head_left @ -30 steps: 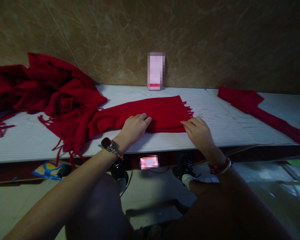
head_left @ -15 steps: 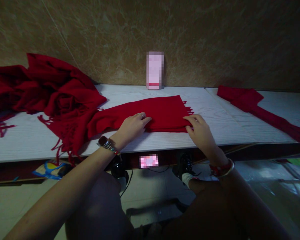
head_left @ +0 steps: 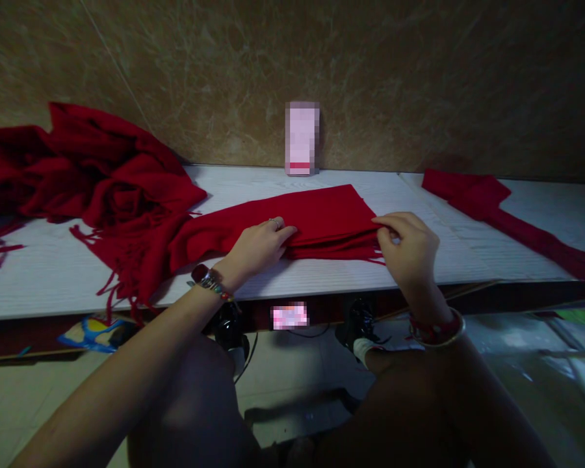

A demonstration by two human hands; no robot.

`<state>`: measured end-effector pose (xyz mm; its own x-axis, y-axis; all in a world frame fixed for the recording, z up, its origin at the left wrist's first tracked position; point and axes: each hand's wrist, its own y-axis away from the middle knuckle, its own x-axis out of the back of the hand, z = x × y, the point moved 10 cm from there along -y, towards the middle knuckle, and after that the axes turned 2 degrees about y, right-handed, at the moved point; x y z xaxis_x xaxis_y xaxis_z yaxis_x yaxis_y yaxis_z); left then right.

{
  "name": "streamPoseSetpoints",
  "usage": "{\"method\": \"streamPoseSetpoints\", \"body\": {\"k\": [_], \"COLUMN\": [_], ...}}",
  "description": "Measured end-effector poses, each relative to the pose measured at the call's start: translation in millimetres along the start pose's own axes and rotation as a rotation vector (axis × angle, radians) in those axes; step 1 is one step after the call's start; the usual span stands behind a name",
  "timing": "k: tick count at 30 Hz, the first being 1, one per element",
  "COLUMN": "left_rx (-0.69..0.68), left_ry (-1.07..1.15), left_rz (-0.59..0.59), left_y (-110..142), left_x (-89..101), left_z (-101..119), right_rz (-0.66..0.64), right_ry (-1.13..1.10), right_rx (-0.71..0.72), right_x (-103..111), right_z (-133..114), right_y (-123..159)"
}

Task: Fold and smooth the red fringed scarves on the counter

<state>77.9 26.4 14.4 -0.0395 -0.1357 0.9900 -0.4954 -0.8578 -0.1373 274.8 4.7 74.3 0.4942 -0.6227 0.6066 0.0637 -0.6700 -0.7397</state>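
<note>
At nine o'clock from the folded red scarf (head_left: 322, 214), a rumpled red heap (head_left: 146, 149) lies on the white tabletop (head_left: 244, 289), touching it. At seven o'clock, the left hand (head_left: 260, 246) rests on the scarf, fingers bent; whether they grip cloth, I cannot tell. The scarf lies flat mid-table, a blurred pink object (head_left: 302, 136) at twelve. At three, the right hand (head_left: 412, 244) pinches its end; beyond lies another red scarf (head_left: 482, 198).
</note>
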Motion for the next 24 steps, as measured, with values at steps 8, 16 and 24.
{"method": "streamPoseSetpoints", "body": {"k": [8, 16, 24], "left_rx": [-0.123, -0.218, -0.145], "left_ry": [-0.008, -0.086, -0.110], "left_rz": [-0.030, -0.010, 0.192], "left_y": [3, 6, 8], "left_x": [-6.3, -0.3, 24.8], "left_z": [7, 14, 13], "right_rz": [-0.207, -0.169, -0.089], "right_ry": [0.054, 0.070, -0.048], "right_rx": [0.034, 0.057, -0.029], "right_x": [-30, -27, -7], "right_z": [24, 28, 24], "right_y": [25, 28, 14]}}
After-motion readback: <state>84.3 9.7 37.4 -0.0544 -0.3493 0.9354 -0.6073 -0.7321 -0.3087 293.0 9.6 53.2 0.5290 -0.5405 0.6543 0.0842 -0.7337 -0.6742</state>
